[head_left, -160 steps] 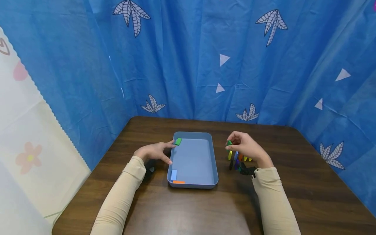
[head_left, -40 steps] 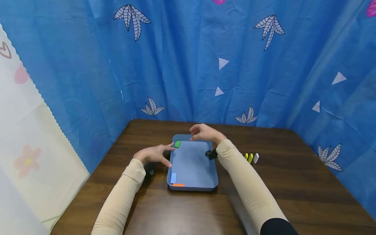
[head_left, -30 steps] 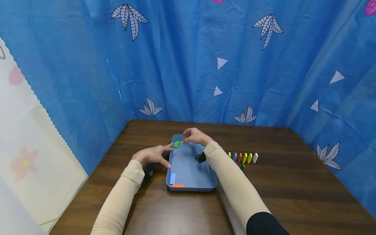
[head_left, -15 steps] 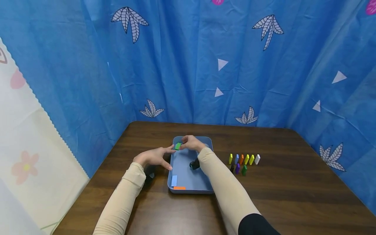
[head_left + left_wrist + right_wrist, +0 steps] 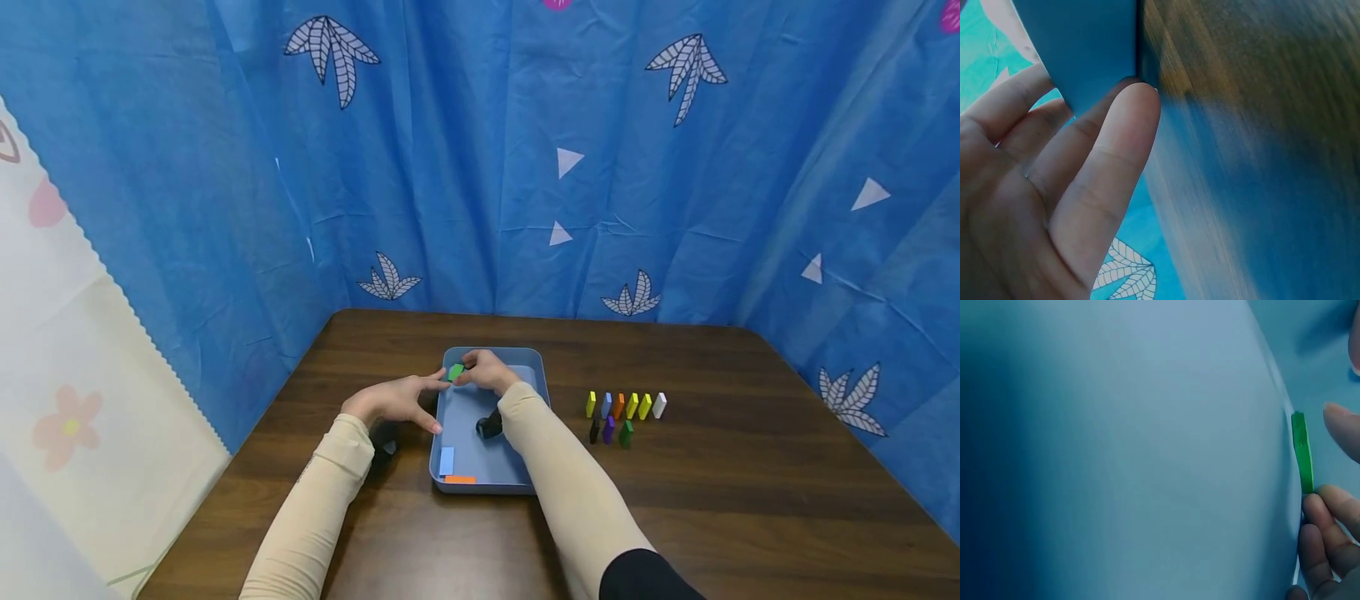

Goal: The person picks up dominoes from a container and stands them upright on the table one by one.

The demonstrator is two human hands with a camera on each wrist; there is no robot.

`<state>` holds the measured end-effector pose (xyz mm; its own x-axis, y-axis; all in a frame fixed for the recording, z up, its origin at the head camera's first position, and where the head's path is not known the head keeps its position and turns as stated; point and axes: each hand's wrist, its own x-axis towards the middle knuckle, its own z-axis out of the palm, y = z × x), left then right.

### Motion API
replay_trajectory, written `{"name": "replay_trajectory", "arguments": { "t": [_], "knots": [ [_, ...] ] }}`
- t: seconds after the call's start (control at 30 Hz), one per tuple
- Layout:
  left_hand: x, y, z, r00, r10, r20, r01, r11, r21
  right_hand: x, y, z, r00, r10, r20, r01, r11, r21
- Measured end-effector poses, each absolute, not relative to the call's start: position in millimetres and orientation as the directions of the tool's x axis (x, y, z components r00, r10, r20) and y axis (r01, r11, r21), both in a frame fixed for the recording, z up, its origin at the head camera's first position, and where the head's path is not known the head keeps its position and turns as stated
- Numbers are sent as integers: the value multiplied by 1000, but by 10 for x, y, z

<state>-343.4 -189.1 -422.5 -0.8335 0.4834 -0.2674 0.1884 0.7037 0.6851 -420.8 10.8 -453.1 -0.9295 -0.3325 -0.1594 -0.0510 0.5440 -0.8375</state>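
Note:
In the head view a shallow blue-grey tray (image 5: pixel 487 446) lies on the table. Near its far left corner my right hand (image 5: pixel 489 372) reaches in, its fingertips pinching one end of a small green block (image 5: pixel 456 372). The right wrist view shows that green block (image 5: pixel 1302 453) beside the tray's wall, with curled fingertips at its lower end. My left hand (image 5: pixel 397 402) is at the tray's left side, thumb and fingers spread at the rim. In the left wrist view my left hand (image 5: pixel 1079 169) touches the tray's outer wall (image 5: pixel 1094 50).
Inside the tray's near left corner are a light blue block (image 5: pixel 446 461) and an orange block (image 5: pixel 460 480). Right of the tray, several coloured blocks stand in two rows, including a white block (image 5: pixel 659 406) and a purple block (image 5: pixel 608 430). A blue curtain (image 5: pixel 480 167) hangs behind the table (image 5: pixel 712 500).
My right hand has moved left from the standing blocks, across the tray, to the green block in its far left corner. Another green block now stands in the near row. The left hand has stayed.

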Motion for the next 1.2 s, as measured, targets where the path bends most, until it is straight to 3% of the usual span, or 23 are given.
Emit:
{"name": "replay_trajectory", "arguments": {
  "t": [1.2],
  "knots": [
    [-3425, -1907, -4213, -826, 491, -276, 190, 705, 684, -4195, 49, -4521, -947, -307, -95, -147, 677, -721]
  ]
}}
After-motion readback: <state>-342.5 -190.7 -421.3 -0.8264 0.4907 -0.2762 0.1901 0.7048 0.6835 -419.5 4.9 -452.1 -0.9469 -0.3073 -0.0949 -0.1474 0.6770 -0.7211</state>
